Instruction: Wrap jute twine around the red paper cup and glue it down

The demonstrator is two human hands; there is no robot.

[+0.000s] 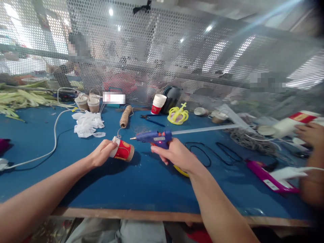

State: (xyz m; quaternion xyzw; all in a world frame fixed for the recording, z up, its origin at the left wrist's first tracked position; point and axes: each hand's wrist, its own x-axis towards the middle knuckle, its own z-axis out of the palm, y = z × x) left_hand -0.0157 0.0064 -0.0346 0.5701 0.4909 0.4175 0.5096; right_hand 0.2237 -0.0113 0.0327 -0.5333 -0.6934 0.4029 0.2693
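Note:
My left hand (103,152) grips a red and white paper cup (123,150) by its white end, tipped on its side above the table. Twine is wound round the cup's other end, and a strand runs back to a roll of twine (125,116). In my right hand (177,153) is a blue hot glue gun (154,137), its nozzle pointing left, just above and apart from the cup. A long clear glue stick (206,129) sticks out of the gun's back. A red light shows on its side.
Behind my hands stand stacked paper cups (158,104), a yellow crown-shaped piece (178,114), pliers (153,120) and twine-wrapped cups (87,103). White gloves (88,123) lie left. A purple power strip (272,177) and black cable (229,157) lie right, near another person's hand (310,133).

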